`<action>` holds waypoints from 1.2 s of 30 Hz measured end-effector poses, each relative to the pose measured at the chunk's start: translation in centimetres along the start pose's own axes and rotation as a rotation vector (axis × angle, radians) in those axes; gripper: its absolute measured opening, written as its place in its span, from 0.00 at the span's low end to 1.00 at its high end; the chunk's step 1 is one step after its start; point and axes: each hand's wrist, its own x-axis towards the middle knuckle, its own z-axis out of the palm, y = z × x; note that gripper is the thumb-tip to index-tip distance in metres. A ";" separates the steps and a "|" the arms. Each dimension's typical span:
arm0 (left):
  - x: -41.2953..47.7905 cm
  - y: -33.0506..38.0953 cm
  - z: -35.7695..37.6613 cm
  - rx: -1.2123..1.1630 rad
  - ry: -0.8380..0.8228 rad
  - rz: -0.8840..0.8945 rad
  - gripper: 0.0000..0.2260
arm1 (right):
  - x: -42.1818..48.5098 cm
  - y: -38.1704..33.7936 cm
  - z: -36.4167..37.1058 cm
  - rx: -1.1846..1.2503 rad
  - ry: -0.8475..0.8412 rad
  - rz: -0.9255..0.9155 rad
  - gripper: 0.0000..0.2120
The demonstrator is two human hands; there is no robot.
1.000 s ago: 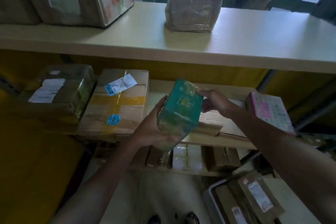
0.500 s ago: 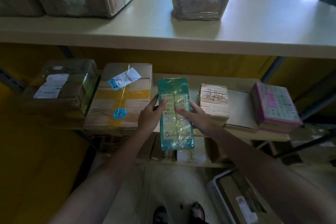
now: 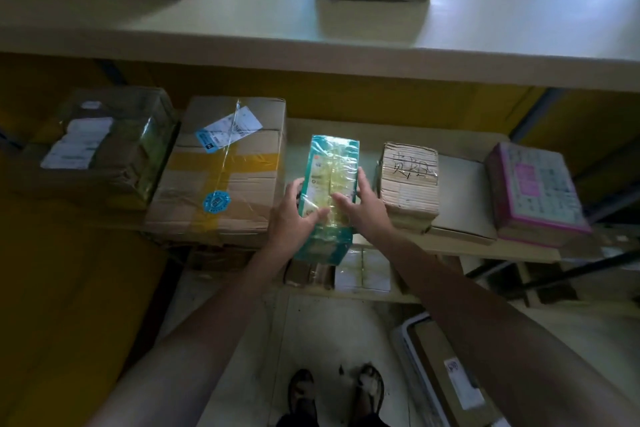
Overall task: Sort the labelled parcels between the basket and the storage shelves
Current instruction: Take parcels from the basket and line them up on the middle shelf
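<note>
Down right, the basket (image 3: 403, 340) holds a labelled parcel (image 3: 457, 378).

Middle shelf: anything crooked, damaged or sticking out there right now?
Yes. The green parcel, held between left hand and right hand, overhangs the middle shelf's front edge. The white label on the taped carton sits askew, and that carton's top looks creased.
</note>
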 end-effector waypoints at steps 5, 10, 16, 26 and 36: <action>-1.3 -0.3 1.0 0.346 -0.101 0.097 0.40 | 1.6 0.2 0.4 -0.064 0.067 -0.110 0.31; -0.7 -0.3 0.7 0.455 -0.056 0.126 0.36 | 2.1 0.3 -0.9 -0.125 -0.042 -0.127 0.29; -0.3 2.0 2.0 0.843 0.104 0.341 0.33 | 2.0 3.5 -8.4 -0.522 0.134 -0.243 0.29; -2.1 3.4 12.1 0.363 -0.183 0.218 0.33 | 1.5 8.7 -15.5 -0.722 -0.064 -0.105 0.43; -0.4 1.4 14.6 0.068 -0.234 -0.070 0.43 | 2.3 10.3 -14.6 -0.644 0.011 -0.244 0.39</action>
